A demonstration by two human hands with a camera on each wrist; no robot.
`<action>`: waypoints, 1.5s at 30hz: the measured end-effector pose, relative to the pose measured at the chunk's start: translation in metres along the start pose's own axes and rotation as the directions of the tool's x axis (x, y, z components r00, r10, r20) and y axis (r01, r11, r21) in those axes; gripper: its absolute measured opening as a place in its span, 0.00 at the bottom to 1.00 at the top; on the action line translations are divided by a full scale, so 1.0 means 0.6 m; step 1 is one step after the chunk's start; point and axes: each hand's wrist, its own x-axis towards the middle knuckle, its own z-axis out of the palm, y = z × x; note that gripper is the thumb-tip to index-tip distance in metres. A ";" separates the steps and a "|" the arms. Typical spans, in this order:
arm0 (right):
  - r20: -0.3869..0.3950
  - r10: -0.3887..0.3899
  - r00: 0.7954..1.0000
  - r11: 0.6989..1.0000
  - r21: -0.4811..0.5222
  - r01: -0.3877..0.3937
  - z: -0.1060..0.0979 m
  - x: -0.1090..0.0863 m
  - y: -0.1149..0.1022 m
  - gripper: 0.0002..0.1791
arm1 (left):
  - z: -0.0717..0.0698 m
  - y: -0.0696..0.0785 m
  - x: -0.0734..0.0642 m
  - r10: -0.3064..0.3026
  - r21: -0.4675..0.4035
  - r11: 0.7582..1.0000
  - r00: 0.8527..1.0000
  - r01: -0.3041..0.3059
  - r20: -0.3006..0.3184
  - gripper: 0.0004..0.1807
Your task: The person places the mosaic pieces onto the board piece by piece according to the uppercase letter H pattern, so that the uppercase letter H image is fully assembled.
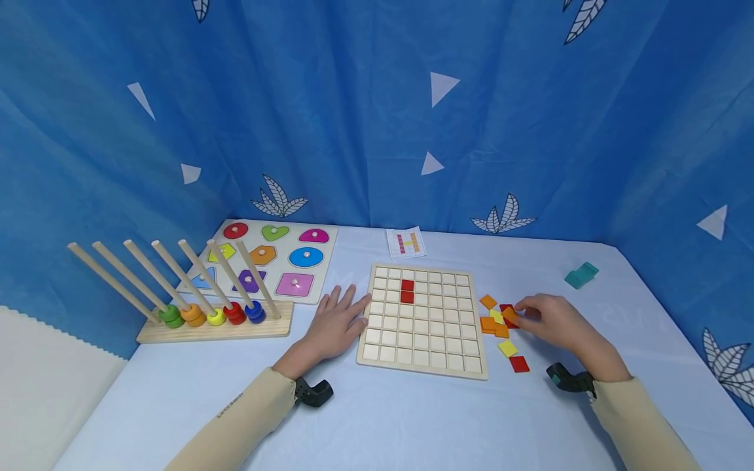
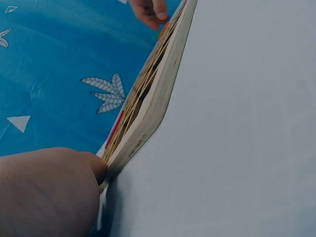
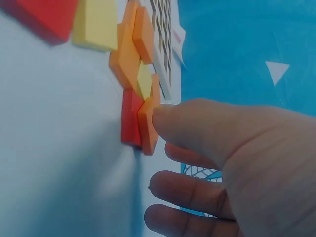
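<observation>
Left hand (image 1: 337,325): my fingers lie spread at the board's (image 1: 421,340) left edge; light pressure should keep it steady.
Right hand (image 1: 550,319): my thumb is at an orange tile (image 3: 147,131); whether I pinch it, I cannot tell.
Orange tile: right of the board, overlapping a red tile (image 3: 130,118); best lifted by its edges, without dragging the red one.
</observation>
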 end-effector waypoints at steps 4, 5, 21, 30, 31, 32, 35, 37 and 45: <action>0.004 0.010 1.000 1.000 0.004 -0.010 0.001 -0.005 0.008 0.16 | 0.001 0.000 0.000 0.004 0.006 1.000 1.000 -0.004 -0.006 0.30; 0.007 0.012 1.000 1.000 0.006 -0.012 0.001 -0.006 0.010 0.17 | 0.001 0.000 0.000 0.007 0.006 1.000 1.000 -0.007 -0.011 0.30; 0.017 0.008 1.000 1.000 0.026 -0.009 0.009 -0.008 0.007 0.12 | 0.002 -0.001 0.000 0.004 0.002 1.000 1.000 -0.004 -0.014 0.30; 0.025 -0.011 1.000 1.000 0.024 0.010 0.015 0.001 -0.001 0.13 | 0.001 0.002 -0.001 -0.004 0.006 1.000 1.000 0.004 -0.006 0.30; 0.027 -0.011 1.000 1.000 0.024 0.010 0.015 0.001 -0.001 0.13 | 0.000 0.002 0.000 -0.004 0.006 1.000 1.000 0.004 -0.005 0.30; 0.030 -0.009 1.000 1.000 0.024 0.009 0.015 0.002 -0.002 0.13 | 0.000 0.002 -0.001 -0.004 0.006 1.000 1.000 0.004 -0.006 0.30; 0.031 -0.004 1.000 1.000 0.030 0.003 0.015 0.001 -0.002 0.14 | 0.000 0.003 -0.001 -0.002 0.002 1.000 1.000 0.002 -0.008 0.30; 0.028 0.002 1.000 0.999 0.039 -0.003 0.015 0.001 0.000 0.14 | 0.000 0.003 -0.001 -0.002 0.001 1.000 1.000 0.002 -0.006 0.30; 0.025 0.022 0.999 0.997 0.071 -0.024 0.018 -0.001 0.005 0.14 | 0.000 0.002 -0.001 -0.002 0.002 1.000 1.000 0.002 -0.005 0.30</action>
